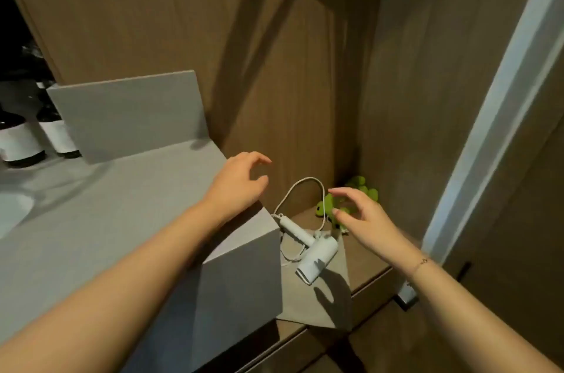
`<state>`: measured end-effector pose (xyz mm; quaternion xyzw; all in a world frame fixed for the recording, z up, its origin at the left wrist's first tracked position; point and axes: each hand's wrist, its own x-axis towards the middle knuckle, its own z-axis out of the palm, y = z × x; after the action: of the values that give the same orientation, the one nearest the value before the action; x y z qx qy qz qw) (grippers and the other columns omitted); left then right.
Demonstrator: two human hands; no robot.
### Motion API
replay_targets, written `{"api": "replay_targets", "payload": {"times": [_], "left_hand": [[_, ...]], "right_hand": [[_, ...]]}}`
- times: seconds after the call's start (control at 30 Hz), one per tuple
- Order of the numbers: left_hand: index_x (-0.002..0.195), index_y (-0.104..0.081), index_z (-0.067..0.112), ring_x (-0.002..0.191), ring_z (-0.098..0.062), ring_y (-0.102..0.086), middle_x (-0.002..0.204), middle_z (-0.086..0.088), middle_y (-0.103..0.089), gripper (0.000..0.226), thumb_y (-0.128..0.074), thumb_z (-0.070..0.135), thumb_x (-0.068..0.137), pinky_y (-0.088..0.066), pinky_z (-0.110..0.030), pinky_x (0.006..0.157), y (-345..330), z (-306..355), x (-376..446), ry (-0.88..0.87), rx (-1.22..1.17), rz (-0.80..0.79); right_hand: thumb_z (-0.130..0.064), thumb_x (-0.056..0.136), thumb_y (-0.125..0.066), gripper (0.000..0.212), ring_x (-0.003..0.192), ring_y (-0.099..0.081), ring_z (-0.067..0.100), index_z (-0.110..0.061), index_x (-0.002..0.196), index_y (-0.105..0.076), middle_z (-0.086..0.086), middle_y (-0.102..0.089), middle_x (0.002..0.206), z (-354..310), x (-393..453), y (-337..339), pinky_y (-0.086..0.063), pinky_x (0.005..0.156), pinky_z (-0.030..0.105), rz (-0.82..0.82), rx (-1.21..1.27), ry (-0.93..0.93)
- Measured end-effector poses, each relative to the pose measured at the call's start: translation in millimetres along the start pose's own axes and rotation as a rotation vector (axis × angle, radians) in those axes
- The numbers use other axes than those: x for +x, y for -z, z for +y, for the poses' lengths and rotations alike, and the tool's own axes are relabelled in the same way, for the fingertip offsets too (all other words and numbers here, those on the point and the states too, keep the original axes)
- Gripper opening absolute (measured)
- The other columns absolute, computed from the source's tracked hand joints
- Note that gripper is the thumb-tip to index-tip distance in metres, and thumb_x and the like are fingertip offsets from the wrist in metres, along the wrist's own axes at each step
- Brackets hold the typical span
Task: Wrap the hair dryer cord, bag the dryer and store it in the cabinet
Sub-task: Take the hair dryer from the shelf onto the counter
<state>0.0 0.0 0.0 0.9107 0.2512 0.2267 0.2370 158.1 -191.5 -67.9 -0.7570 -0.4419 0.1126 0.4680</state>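
**Hands poised above an unwrapped hair dryer**

Head view: both forearms are seen reaching forward and down. A white hair dryer [311, 253] is seen lying on its side on a grey bag [317, 302], which is spread flat on a low wooden shelf [370, 270] set in a corner of brown wood panelling. The cord [300, 189] is not wound; it is seen rising in a loose loop behind the handle, and more slack is trailed beside the dryer. A green soft toy [351, 198] is placed in the corner behind.

The left hand [241, 183] is held above the corner of a grey countertop [122, 204], fingers loosely curved and spread, with nothing gripped. The right hand [363, 220] is held just above the dryer and in front of the toy, fingers relaxed and parted, also with nothing held. A thin bracelet is worn on the right wrist. Dark bottles [21, 140] with white labels are stood at the far left of the counter.

The task is judged to be at its first step, the reach for the dryer. Next, the dryer handle would need to be gripped by one hand and the loose cord gathered by the other, so that winding can be begun.
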Motion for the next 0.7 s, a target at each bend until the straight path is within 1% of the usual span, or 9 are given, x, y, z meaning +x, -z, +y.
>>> {"api": "replay_targets", "payload": {"times": [0.13, 0.23, 0.33, 0.4, 0.5, 0.53, 0.6, 0.63, 0.7], "left_hand": [[0.116, -0.066, 0.019, 0.120, -0.026, -0.054, 0.125, -0.006, -0.063, 0.027, -0.059, 0.018, 0.089, -0.041, -0.042, 0.104, -9.5, -21.9, 26.2, 0.050, 0.157, -0.035], [0.112, -0.067, 0.019, 0.117, -0.025, -0.056, 0.122, -0.006, -0.064, 0.023, -0.058, 0.019, 0.091, -0.045, -0.043, 0.102, -12.7, -29.2, 40.4, 0.056, 0.183, -0.031], [0.116, -0.065, 0.023, 0.118, -0.022, -0.056, 0.124, -0.002, -0.064, 0.024, -0.056, 0.023, 0.094, -0.044, -0.046, 0.105, -14.6, -34.0, 47.3, 0.055, 0.206, -0.060], [0.114, -0.065, 0.025, 0.118, -0.019, -0.056, 0.122, 0.002, -0.064, 0.022, -0.055, 0.026, 0.095, -0.039, -0.046, 0.109, -15.5, -35.0, 49.8, 0.050, 0.202, -0.099], [0.106, -0.066, 0.029, 0.109, -0.016, -0.057, 0.109, 0.008, -0.061, 0.016, -0.055, 0.027, 0.094, -0.035, -0.044, 0.110, -15.2, -35.9, 51.8, 0.054, 0.190, -0.110], [0.102, -0.065, 0.032, 0.099, -0.013, -0.057, 0.106, 0.010, -0.059, 0.013, -0.055, 0.028, 0.094, -0.036, -0.044, 0.109, -15.3, -37.2, 52.8, 0.057, 0.192, -0.108], [0.098, -0.063, 0.034, 0.077, -0.003, -0.050, 0.103, 0.012, -0.060, 0.011, -0.054, 0.029, 0.094, -0.037, -0.044, 0.107, -15.8, -38.4, 53.9, 0.050, 0.198, -0.107], [0.097, -0.063, 0.035, 0.073, -0.002, -0.047, 0.102, 0.012, -0.061, 0.011, -0.054, 0.029, 0.094, -0.038, -0.044, 0.106, -16.2, -39.2, 54.1, 0.051, 0.196, -0.108], [0.100, -0.064, 0.034, 0.071, -0.001, -0.046, 0.104, 0.010, -0.064, 0.012, -0.054, 0.030, 0.094, -0.040, -0.044, 0.105, -16.8, -40.7, 54.3, 0.058, 0.196, -0.108]], "right_hand": [[-0.014, 0.092, -0.061, 0.027, 0.105, -0.061, 0.018, -0.019, 0.118, -0.064, 0.004, -0.063, 0.117, 44.3, 21.9, -22.2, -0.053, 0.080, 0.026, 0.004, 0.347, -0.325], [-0.010, 0.092, -0.059, 0.024, 0.098, -0.061, 0.020, -0.009, 0.115, -0.064, 0.013, -0.064, 0.112, 93.7, 41.8, -50.0, -0.053, 0.072, 0.024, 0.087, 0.457, -0.528], [-0.009, 0.090, -0.061, 0.024, 0.083, -0.055, 0.022, -0.002, 0.113, -0.060, 0.017, -0.058, 0.103, 143.6, 53.6, -89.8, -0.050, 0.060, 0.025, 0.150, 0.543, -0.777], [-0.013, 0.089, -0.065, 0.033, 0.087, -0.052, 0.025, -0.001, 0.118, -0.055, 0.017, -0.056, 0.107, 175.2, 58.0, -119.1, -0.051, 0.067, 0.032, 0.159, 0.540, -0.933], [-0.024, 0.081, -0.074, 0.059, 0.100, -0.055, 0.030, 0.002, 0.126, -0.046, 0.019, -0.055, 0.123, 215.0, 63.9, -155.1, -0.052, 0.089, 0.047, 0.157, 0.489, -1.071], [-0.027, 0.076, -0.077, 0.068, 0.103, -0.057, 0.033, 0.001, 0.128, -0.043, 0.021, -0.055, 0.124, 227.6, 66.5, -165.3, -0.052, 0.089, 0.049, 0.167, 0.498, -1.107], [-0.029, 0.072, -0.081, 0.077, 0.107, -0.058, 0.037, 0.000, 0.130, -0.039, 0.021, -0.055, 0.125, 238.3, 72.7, -180.5, -0.053, 0.080, 0.045, 0.179, 0.557, -1.157], [-0.031, 0.071, -0.083, 0.081, 0.107, -0.058, 0.037, -0.002, 0.131, -0.038, 0.021, -0.055, 0.125, 241.4, 76.4, -187.7, -0.052, 0.079, 0.045, 0.188, 0.575, -1.179], [-0.037, 0.067, -0.085, 0.086, 0.105, -0.058, 0.036, -0.004, 0.131, -0.039, 0.020, -0.057, 0.122, 243.5, 80.7, -200.1, -0.053, 0.084, 0.047, 0.188, 0.610, -1.217]]}}
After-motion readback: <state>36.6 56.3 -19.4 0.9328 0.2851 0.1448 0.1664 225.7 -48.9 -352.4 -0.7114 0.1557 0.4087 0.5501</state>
